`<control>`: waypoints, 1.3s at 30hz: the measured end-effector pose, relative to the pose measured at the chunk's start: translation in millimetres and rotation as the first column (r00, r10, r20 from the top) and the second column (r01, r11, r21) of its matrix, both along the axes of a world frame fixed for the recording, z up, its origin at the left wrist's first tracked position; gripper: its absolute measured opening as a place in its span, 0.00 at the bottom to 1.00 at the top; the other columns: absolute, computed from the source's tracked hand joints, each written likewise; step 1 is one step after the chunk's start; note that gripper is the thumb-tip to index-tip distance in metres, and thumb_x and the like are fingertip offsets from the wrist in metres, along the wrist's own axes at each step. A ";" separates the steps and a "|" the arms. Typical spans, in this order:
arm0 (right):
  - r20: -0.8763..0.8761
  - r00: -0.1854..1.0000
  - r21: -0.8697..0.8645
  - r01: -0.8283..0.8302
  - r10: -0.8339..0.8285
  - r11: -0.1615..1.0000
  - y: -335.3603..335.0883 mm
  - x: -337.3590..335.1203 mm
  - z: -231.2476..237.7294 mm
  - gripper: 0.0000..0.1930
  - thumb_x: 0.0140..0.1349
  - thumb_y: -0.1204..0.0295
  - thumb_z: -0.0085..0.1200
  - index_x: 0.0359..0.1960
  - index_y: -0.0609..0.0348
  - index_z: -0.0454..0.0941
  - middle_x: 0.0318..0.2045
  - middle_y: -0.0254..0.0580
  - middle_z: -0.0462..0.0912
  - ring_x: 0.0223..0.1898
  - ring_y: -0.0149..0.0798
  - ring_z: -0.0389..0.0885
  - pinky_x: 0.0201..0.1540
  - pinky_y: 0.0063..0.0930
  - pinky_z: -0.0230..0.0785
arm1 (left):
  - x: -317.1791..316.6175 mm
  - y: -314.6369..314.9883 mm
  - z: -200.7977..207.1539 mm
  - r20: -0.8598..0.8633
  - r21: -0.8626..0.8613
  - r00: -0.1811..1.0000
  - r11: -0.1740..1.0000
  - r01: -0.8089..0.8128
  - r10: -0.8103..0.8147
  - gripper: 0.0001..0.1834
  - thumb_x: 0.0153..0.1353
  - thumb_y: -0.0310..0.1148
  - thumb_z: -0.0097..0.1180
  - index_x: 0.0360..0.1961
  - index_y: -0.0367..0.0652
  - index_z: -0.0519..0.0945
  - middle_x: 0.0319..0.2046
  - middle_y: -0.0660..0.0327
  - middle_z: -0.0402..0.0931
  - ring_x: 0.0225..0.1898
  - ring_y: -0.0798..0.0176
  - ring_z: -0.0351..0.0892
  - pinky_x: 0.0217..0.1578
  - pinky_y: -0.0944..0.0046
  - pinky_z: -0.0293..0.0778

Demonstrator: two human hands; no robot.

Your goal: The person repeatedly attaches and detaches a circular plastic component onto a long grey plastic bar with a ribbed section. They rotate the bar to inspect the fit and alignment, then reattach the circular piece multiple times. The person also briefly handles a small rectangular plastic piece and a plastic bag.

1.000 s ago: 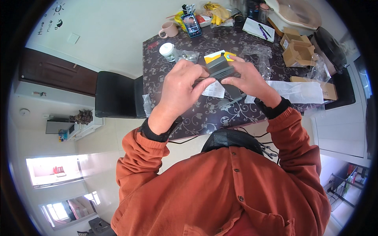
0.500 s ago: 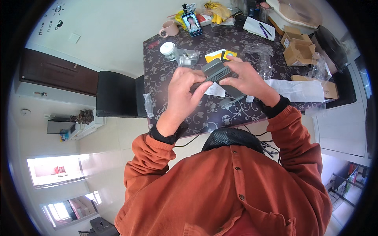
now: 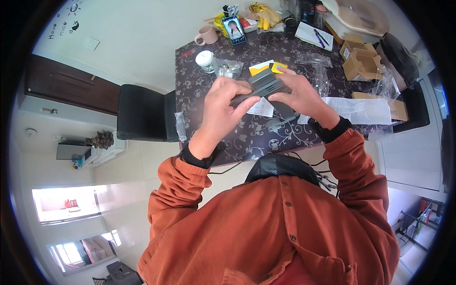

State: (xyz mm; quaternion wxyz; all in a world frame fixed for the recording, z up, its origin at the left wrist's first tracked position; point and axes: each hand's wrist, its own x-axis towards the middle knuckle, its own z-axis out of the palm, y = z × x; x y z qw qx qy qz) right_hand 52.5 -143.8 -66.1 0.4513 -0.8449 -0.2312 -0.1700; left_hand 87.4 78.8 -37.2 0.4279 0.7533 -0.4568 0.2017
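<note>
Above the patterned table, both my hands are closed on a dark grey folding object [image 3: 267, 87] made of flat plates with parallel ridges. My left hand [image 3: 223, 102] grips its left end, thumb stretched along the near edge. On the other end, my right hand [image 3: 300, 95] pinches it with thumb below and fingers on top. A flat grey part [image 3: 284, 112] extends down toward me; whether it joins the object I cannot tell. Under it lie a printed paper slip [image 3: 261, 108] and a rounded grey piece [image 3: 275, 124]. A yellow and white card [image 3: 260, 68] lies just beyond.
At the back left stand a white-lidded tub [image 3: 205, 61], a pink mug [image 3: 207, 35] and a propped phone [image 3: 233, 30]. Clear plastic wrap [image 3: 319, 71], open cardboard boxes [image 3: 361, 65] and a white sheet [image 3: 356, 110] lie right. A black chair [image 3: 145, 113] stands left.
Both hands keep their hold on the grey object, with only slight finger movement. The whole view has shifted a little.
</note>
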 end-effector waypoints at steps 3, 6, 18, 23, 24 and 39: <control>-0.019 1.000 0.029 -0.002 0.002 1.000 0.0 0.4 1.2 0.09 0.55 0.69 0.61 0.33 0.61 0.78 0.24 0.45 0.79 0.30 0.46 0.78 0.69 0.43 0.51 | -0.5 -2.1 3.0 0.011 0.006 0.999 0.999 -0.051 0.050 0.13 0.47 0.28 0.71 0.32 0.39 0.79 0.31 0.60 0.80 0.33 0.60 0.76 0.34 0.64 0.73; -0.071 0.997 0.058 -0.013 0.017 0.998 -2.3 -1.5 2.9 0.09 0.55 0.68 0.60 0.33 0.60 0.78 0.25 0.45 0.80 0.32 0.46 0.79 0.69 0.43 0.51 | -9.7 -7.8 4.4 -0.131 0.012 0.982 0.991 -0.136 0.136 0.13 0.48 0.27 0.71 0.34 0.38 0.79 0.30 0.59 0.79 0.30 0.62 0.78 0.32 0.66 0.74; -0.059 0.997 0.059 -0.055 0.058 0.997 -8.1 0.3 1.4 0.13 0.54 0.68 0.61 0.39 0.60 0.80 0.31 0.45 0.82 0.38 0.45 0.80 0.69 0.45 0.50 | -8.2 -9.5 7.2 -0.054 0.003 0.998 0.999 -0.041 0.041 0.12 0.48 0.29 0.70 0.31 0.39 0.79 0.32 0.55 0.80 0.34 0.53 0.80 0.35 0.61 0.75; -0.071 0.996 0.021 -0.049 0.051 0.999 -7.8 0.2 4.1 0.13 0.54 0.68 0.61 0.39 0.61 0.79 0.31 0.47 0.81 0.39 0.48 0.79 0.69 0.47 0.50 | -4.5 -7.0 4.7 -0.042 0.025 0.999 0.999 -0.025 0.026 0.12 0.48 0.26 0.70 0.31 0.36 0.78 0.31 0.55 0.80 0.33 0.57 0.80 0.35 0.64 0.75; -0.077 0.996 0.003 -0.048 0.048 0.999 -7.6 0.9 4.3 0.13 0.54 0.68 0.61 0.38 0.61 0.79 0.31 0.47 0.81 0.39 0.48 0.79 0.68 0.47 0.50 | -3.4 -6.2 5.8 -0.061 0.016 0.998 0.999 -0.032 0.033 0.12 0.48 0.26 0.70 0.31 0.36 0.78 0.31 0.55 0.80 0.33 0.57 0.80 0.35 0.64 0.75; -0.119 0.989 0.014 -0.090 0.091 0.996 -16.5 13.5 -1.7 0.19 0.56 0.64 0.61 0.44 0.64 0.78 0.35 0.52 0.82 0.37 0.46 0.79 0.45 0.33 0.68 | -2.9 -9.0 5.7 -0.128 0.038 0.988 0.996 -0.085 0.089 0.11 0.51 0.27 0.68 0.31 0.36 0.77 0.30 0.57 0.79 0.31 0.64 0.79 0.34 0.67 0.74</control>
